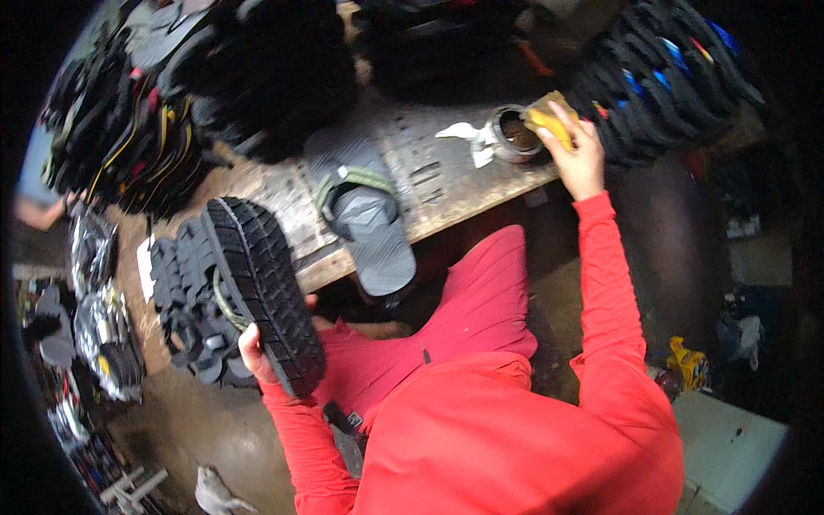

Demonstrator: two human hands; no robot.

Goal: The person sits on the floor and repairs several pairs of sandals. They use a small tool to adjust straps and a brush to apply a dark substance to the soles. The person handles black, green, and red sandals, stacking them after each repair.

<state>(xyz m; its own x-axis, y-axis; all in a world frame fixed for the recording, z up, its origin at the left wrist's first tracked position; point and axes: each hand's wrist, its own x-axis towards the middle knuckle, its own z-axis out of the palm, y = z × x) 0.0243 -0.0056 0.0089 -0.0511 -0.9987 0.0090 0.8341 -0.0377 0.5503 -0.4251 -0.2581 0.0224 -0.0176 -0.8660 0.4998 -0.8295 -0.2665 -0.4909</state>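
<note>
My left hand (257, 354) grips a black sandal (266, 287) near its heel, with the treaded sole turned outward. Part of its green strap shows beside my fingers. At the right end of the bench, my right hand (580, 160) pinches a yellow sponge (549, 122) at the rim of an open can (505, 148) with something brown inside. A whitish scrap sticks out from the can's left side. Between my hands, a dark grey sandal (374, 242) with a green strap lies sole down, its near end jutting past the bench edge.
A worn wooden bench (468, 199) spans the space ahead of me. Stacked black sandals stand at the far left (129, 146) and far right (661, 86). More dark footwear pieces (184, 300) are piled at left. A cat (215, 491) is on the floor at lower left. Another person's arm (41, 213) shows at the left edge.
</note>
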